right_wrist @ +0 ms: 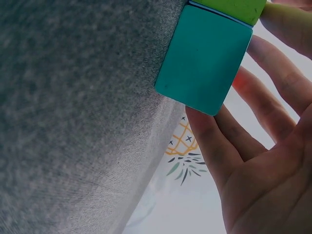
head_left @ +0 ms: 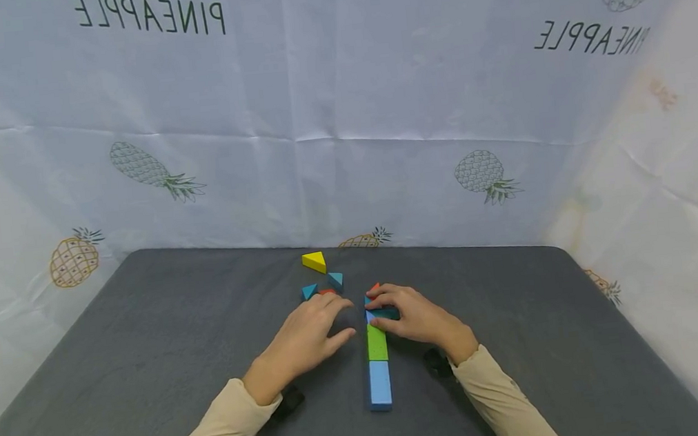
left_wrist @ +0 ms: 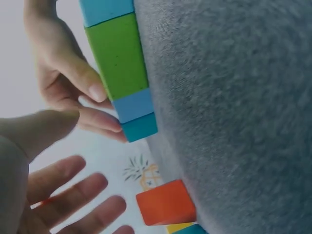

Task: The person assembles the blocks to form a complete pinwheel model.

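A row of blocks runs away from me along the dark table: a light blue block nearest, then a green block, then smaller blue and teal pieces. My right hand curves over the far end, thumb and fingers pinching a teal block there. Its fingertips partly cover the small pieces. Beyond them a bit of red shows by the fingers. My left hand hovers left of the row, fingers spread and holding nothing. An orange-red block lies beyond its fingertips.
Past my left hand lie two blue triangular blocks, one on the left and one on the right. Farther back is a yellow triangular block. A pale cloth with pineapple prints hangs behind the grey-black table.
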`<state>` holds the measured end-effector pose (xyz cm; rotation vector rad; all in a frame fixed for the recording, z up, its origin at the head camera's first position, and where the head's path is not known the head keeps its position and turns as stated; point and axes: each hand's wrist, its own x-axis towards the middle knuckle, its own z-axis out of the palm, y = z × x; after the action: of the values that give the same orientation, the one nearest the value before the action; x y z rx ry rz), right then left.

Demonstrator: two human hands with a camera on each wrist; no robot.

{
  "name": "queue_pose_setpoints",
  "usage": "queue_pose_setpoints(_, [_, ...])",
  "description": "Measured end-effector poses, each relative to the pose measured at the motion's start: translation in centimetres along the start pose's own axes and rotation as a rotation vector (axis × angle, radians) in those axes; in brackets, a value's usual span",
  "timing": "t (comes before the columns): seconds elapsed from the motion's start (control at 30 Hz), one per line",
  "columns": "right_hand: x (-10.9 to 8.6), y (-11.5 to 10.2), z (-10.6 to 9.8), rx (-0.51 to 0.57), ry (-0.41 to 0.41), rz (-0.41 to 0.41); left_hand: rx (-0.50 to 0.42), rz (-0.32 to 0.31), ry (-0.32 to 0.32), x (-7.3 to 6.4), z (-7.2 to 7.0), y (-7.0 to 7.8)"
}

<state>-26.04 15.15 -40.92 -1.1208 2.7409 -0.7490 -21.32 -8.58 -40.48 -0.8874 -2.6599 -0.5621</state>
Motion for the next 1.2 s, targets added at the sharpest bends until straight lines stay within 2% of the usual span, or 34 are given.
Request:
queue_pose_setpoints(0.23, [0.0,0.0,0.0,0.005,-0.001,0.001,0.021,-0.026,0.081,0.2,0.6,-0.5])
queue_pose_setpoints(0.6, [-0.1,0.1,0.0,0.016,-0.004,0.006,0.012,-0.115,0.113,1.7,0.7,-1.7])
queue_pose_setpoints(0.8, [0.1,0.1,-0.1,0.018,-0.009,0.012,0.016,-0.162,0.095,2.7,0.4,-2.3])
queue_pose_setpoints(0.97, [0.2,0.2,0.0,0.011,-0.01,0.02,-0.02,-0.188,0.08,3.5,0.4,-2.6])
queue_pose_setpoints(1.2, [0.2,0.2,0.1,0.013,-0.003,0.021,-0.045,-0.248,0.004,4.7,0.8,-3.2])
